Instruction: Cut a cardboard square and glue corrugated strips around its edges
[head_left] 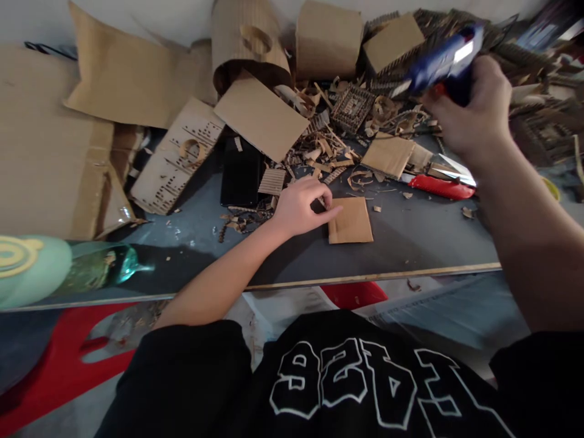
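One head-worn view looks steeply down and forward, close over the table (410, 243) edge and the wearer's chest.

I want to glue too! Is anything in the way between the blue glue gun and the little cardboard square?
Nothing visible. The right hand holds the glue gun above the clutter; the cardboard square lies uncovered, left hand on its edge.
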Tool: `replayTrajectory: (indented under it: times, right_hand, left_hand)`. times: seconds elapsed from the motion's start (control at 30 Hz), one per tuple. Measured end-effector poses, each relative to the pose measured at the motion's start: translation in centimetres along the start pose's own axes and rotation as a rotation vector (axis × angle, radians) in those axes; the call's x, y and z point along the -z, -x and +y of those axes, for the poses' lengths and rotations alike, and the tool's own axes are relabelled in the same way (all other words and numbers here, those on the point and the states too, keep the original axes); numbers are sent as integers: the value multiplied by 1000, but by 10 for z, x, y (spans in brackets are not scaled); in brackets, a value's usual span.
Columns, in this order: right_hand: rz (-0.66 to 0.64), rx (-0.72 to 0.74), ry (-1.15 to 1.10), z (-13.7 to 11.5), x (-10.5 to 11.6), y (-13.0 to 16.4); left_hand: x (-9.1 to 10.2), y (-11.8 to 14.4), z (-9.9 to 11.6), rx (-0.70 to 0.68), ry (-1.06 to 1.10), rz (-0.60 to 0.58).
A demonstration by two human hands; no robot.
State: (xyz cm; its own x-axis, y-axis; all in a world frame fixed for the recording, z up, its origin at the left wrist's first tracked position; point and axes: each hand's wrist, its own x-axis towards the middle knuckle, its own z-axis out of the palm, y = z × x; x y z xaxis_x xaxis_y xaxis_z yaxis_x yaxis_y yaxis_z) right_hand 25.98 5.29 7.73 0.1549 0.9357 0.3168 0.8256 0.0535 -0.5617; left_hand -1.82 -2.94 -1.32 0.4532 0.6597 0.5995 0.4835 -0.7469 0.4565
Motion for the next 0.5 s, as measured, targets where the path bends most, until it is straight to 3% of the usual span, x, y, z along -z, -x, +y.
replayTrajectory:
  times: [0.1, 0.17, 0.23, 0.4, 0.5]
  right_hand:
    - [61, 57, 233, 5, 6, 26]
    - [-4, 120, 285, 8, 6, 47]
    - [-62, 202, 298, 9, 1, 66]
    - [-82, 286, 263, 6, -19, 86]
    - [-90, 271, 249, 4, -28, 85]
  left_hand:
    - [10, 0, 6, -184, -58, 18]
    - [14, 0, 9, -352, -109, -51]
    - [14, 1, 9, -416, -75, -171]
    - [8, 5, 4, -152, 191, -434]
    - [9, 7, 5, -32, 210, -494]
